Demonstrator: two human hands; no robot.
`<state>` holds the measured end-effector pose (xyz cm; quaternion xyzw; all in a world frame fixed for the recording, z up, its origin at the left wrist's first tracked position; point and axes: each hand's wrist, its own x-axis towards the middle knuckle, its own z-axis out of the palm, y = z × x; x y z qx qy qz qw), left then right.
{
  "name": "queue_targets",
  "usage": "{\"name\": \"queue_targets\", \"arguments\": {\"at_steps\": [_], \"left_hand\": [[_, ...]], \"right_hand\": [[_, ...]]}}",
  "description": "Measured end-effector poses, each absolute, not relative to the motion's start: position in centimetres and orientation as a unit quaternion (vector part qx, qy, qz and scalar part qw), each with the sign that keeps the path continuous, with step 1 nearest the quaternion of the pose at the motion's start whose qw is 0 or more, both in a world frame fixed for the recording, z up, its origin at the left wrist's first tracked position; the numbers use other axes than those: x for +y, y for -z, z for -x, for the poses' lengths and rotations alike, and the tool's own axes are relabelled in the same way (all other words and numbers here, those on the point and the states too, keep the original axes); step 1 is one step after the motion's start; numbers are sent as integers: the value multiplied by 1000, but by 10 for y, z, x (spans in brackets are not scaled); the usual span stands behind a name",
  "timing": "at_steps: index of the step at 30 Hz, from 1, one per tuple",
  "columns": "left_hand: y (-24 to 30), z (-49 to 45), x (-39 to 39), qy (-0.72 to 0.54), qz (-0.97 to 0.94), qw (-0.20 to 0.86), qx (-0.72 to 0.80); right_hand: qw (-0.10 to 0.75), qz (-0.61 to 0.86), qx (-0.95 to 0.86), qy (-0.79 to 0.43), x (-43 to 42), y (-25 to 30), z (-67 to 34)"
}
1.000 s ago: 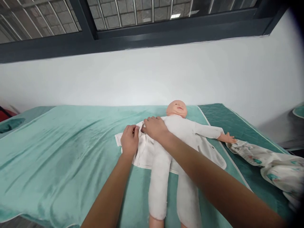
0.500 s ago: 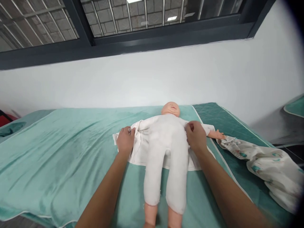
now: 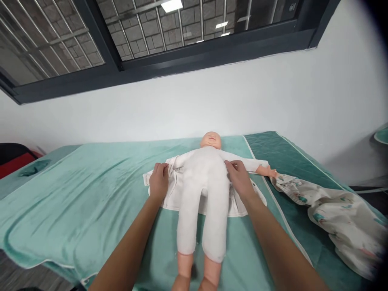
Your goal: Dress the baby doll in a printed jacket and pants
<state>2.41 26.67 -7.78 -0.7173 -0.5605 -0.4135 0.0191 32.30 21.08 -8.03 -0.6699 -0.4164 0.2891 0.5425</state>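
Where the doll [image 3: 206, 165] lies, patterned cloth [image 3: 336, 204] nearby, wall [image 3: 182, 109] close behind

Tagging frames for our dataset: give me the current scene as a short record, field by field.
left hand: fingertips at the white garment, near a sleeve; grip unclear
right hand: fingertips beside the doll's torso; grip unclear
doll: face up, head toward wall, feet bare
white garment: spread partly under doll
printed cloth: crumpled, picture right
surface: green cover
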Motion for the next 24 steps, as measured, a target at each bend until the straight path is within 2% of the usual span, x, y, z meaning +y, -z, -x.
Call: {"name": "queue_targets", "arguments": {"at_steps": [4,8,10,13,17,24], "left_hand": [[74,-32,261,435,724,-41,-534],[62,-47,263,490,595,-196,-606],[54,-55,269,483,535,-263,-641],[38,-63,281,440,540,-321,-641],[16,-74,297,431,590,-332,-596],[-16,-107,304,401,706,-311,-494]], "right_hand": [[570,615,-401,-369,221,85,-317],[603,576,-382,-399,225,86,-315],[625,549,-372,-412,224,86,-314],[651,511,-364,-427,222,85,-312],[649,490,-367,-452,219,78,-305],[595,448,-416,-522,215,73,-299]]}}
